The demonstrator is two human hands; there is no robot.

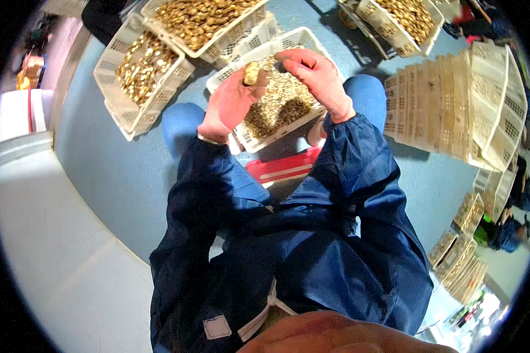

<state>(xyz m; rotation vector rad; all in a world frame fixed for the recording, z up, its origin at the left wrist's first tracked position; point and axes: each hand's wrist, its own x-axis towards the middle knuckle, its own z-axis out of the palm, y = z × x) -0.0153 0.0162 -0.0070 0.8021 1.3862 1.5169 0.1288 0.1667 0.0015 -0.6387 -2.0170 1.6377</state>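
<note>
Sorting is going on at upper centre of the frame: the left hand (232,100) is closing its fingers around a small brass fitting (251,73), while the right hand (315,79) is pinching something too small to tell. Beneath them a white crate (294,40) is sitting still heaped with dull parts, judged largely unworked, beside two crates of brass pieces (144,65) at upper left.

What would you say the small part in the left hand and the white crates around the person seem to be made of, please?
The small part held by the left hand looks like brass or a similar yellow metal: it is golden with a dull shine. The white crate below the hands looks like moulded plastic: matte white, with lattice walls. The right hand hovers close by; whether it holds anything cannot be told.
</note>
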